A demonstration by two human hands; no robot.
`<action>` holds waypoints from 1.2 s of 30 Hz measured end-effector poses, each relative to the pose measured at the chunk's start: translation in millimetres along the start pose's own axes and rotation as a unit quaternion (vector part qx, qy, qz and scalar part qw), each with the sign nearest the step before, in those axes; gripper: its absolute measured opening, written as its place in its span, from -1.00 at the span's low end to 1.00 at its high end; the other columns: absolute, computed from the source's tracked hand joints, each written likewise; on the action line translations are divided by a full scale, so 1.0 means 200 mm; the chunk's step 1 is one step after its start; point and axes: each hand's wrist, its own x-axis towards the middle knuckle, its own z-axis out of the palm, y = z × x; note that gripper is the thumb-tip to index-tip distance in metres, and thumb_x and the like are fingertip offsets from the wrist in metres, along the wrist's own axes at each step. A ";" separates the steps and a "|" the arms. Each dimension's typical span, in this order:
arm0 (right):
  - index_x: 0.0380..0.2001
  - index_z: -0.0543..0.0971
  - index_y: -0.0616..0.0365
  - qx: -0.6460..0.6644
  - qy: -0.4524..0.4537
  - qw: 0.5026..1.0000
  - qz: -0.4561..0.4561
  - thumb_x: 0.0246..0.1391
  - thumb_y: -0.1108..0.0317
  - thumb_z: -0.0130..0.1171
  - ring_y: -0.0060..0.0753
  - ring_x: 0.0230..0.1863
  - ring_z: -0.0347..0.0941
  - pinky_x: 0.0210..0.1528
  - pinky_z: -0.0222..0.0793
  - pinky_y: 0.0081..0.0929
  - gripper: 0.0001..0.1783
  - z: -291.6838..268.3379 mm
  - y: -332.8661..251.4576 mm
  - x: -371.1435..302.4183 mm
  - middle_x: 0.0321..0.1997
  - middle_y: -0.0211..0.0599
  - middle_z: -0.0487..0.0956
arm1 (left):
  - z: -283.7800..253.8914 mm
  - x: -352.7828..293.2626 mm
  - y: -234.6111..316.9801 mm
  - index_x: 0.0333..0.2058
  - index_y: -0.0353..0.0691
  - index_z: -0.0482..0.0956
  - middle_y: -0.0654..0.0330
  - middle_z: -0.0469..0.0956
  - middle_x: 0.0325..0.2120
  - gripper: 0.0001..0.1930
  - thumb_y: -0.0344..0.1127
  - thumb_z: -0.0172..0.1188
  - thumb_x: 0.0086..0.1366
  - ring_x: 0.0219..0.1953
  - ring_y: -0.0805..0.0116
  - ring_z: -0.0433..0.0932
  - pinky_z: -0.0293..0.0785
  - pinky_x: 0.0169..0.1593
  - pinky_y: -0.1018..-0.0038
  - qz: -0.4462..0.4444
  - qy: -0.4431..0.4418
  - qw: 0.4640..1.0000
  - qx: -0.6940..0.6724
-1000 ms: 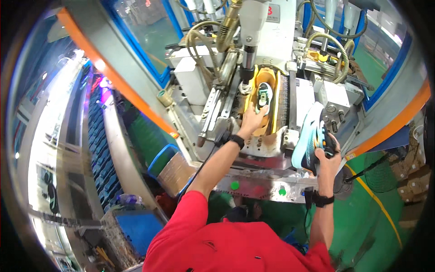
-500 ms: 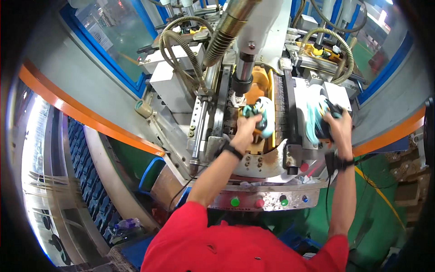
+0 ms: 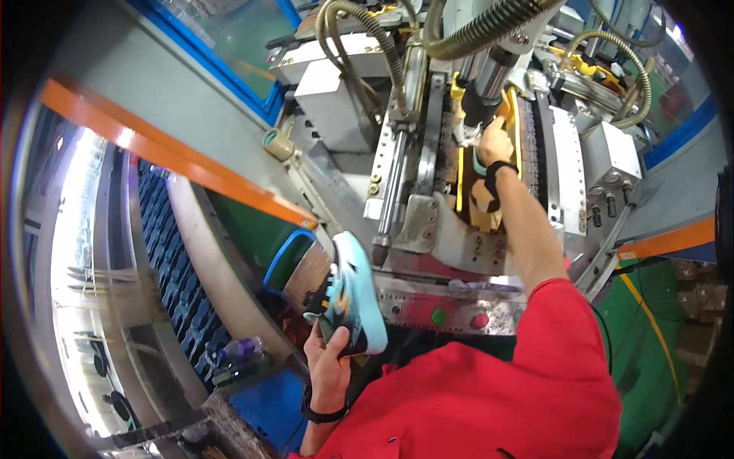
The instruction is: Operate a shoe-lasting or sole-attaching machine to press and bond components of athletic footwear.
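My left hand (image 3: pixel 329 371) is closed round the heel end of a light-blue and black sneaker (image 3: pixel 361 291), held toe up in front of the machine's control panel. Within the pressing machine, my right hand (image 3: pixel 495 145) reaches between the yellow side pads (image 3: pixel 515 126), just beside the dark press cylinder (image 3: pixel 482 99). Its fingers curl over a second shoe, of which only a teal edge (image 3: pixel 479 162) shows; the hand hides the rest. A tan pad (image 3: pixel 484 200) lies in the bed on the near side of that hand.
A panel with green and red buttons (image 3: pixel 439 315) runs along the machine's front. Ribbed hoses (image 3: pixel 489 30) arch over the bed. To the left stand an orange-edged guard (image 3: pixel 183 172) and a blue, bumpy conveyor (image 3: pixel 180 268). A purple-topped bottle (image 3: pixel 241 349) lies at the lower left.
The left hand has brought its sneaker out of the machine, toward me and to the left. My right hand has moved left, from beside the bed into it. The view has shifted left.
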 end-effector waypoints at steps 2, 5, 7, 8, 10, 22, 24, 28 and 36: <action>0.18 0.12 0.38 0.005 -0.034 0.999 -0.035 -0.03 0.32 0.15 0.24 -0.15 0.54 -0.12 0.49 -0.06 -0.26 -0.02 0.07 -0.01 -0.23 0.23 0.57 | -0.09 -0.06 -0.04 0.05 -0.38 0.41 0.19 0.58 -0.19 -0.60 -0.41 0.18 0.25 -0.20 0.39 0.61 0.55 -0.13 0.45 0.026 0.075 0.997 -0.017; 0.10 0.28 0.32 0.090 0.056 0.963 -0.249 -0.01 0.36 0.15 0.18 -0.22 0.52 -0.16 0.46 -0.07 -0.42 -0.30 -0.01 -0.43 -0.27 0.11 0.56 | -0.16 -0.13 -0.08 -0.01 -0.34 0.46 0.21 0.59 -0.23 -0.68 -0.40 0.16 0.27 -0.25 0.42 0.61 0.56 -0.22 0.46 0.018 0.130 0.991 -0.036; -0.11 0.48 0.24 0.221 0.063 0.903 -0.362 -0.01 0.42 0.13 0.08 -0.28 0.49 -0.21 0.43 -0.09 -0.66 -0.43 -0.01 -0.86 -0.26 0.02 0.56 | -0.18 -0.20 -0.13 -0.05 -0.32 0.48 0.22 0.59 -0.23 -0.72 -0.41 0.15 0.28 -0.26 0.44 0.61 0.55 -0.26 0.46 0.010 0.174 0.983 -0.058; -0.22 0.54 0.21 0.183 -0.064 0.924 -0.328 -0.02 0.44 0.13 0.02 -0.31 0.48 -0.24 0.42 -0.13 -0.76 -0.61 -0.07 -1.12 -0.26 -0.01 0.57 | -0.21 -0.22 -0.16 -0.05 -0.32 0.48 0.22 0.59 -0.23 -0.72 -0.41 0.15 0.28 -0.26 0.44 0.61 0.55 -0.26 0.46 0.017 0.185 0.981 -0.063; -0.29 0.55 0.14 0.277 -0.048 0.878 -0.386 -0.01 0.42 0.16 -0.09 -0.26 0.48 -0.26 0.43 -0.22 -0.83 -0.48 0.06 -1.44 -0.39 -0.18 0.52 | -0.20 -0.24 -0.18 -0.05 -0.30 0.48 0.23 0.59 -0.24 -0.73 -0.40 0.16 0.28 -0.27 0.44 0.60 0.53 -0.28 0.47 0.015 0.161 0.985 -0.056; -0.22 0.49 0.06 0.188 -0.233 0.883 -0.362 0.05 0.28 0.13 -0.10 -0.24 0.51 -0.32 0.50 -0.24 -0.79 0.22 0.47 -1.82 -0.19 -0.21 0.44 | -0.05 -0.43 -0.19 -0.17 -0.24 0.53 0.25 0.61 -0.33 -0.80 -0.32 0.18 0.27 -0.34 0.43 0.61 0.48 -0.32 0.48 0.010 0.220 0.974 -0.052; -0.23 0.50 0.08 0.287 -0.168 0.860 -0.386 -0.03 0.42 0.21 -0.13 -0.40 0.50 -0.37 0.46 -0.26 -0.76 -0.06 0.33 -1.70 -0.33 -0.20 0.50 | -0.11 -0.43 -0.22 -0.05 -0.30 0.49 0.21 0.59 -0.24 -0.70 -0.34 0.17 0.27 -0.27 0.42 0.60 0.51 -0.24 0.44 0.002 0.194 0.979 -0.061; -0.19 0.50 0.23 0.400 0.055 0.854 -0.327 -0.01 0.46 0.26 -0.37 -0.49 0.39 -0.39 0.33 -0.41 -0.72 -0.85 -0.07 -1.10 -0.42 -0.30 0.51 | -0.14 -0.44 -0.25 -0.06 -0.30 0.49 0.22 0.60 -0.26 -0.72 -0.34 0.17 0.27 -0.28 0.42 0.60 0.51 -0.25 0.44 0.016 0.198 0.978 -0.069; -0.11 0.48 0.27 0.512 0.173 0.772 -0.335 -0.14 0.43 0.31 -0.34 -0.32 0.52 -0.30 0.47 -0.43 -0.55 -1.43 -0.62 -0.01 -0.28 -0.21 0.60 | -0.14 -0.42 -0.31 -0.06 -0.30 0.50 0.22 0.60 -0.25 -0.72 -0.35 0.17 0.27 -0.28 0.39 0.61 0.53 -0.25 0.42 0.017 0.189 0.978 -0.092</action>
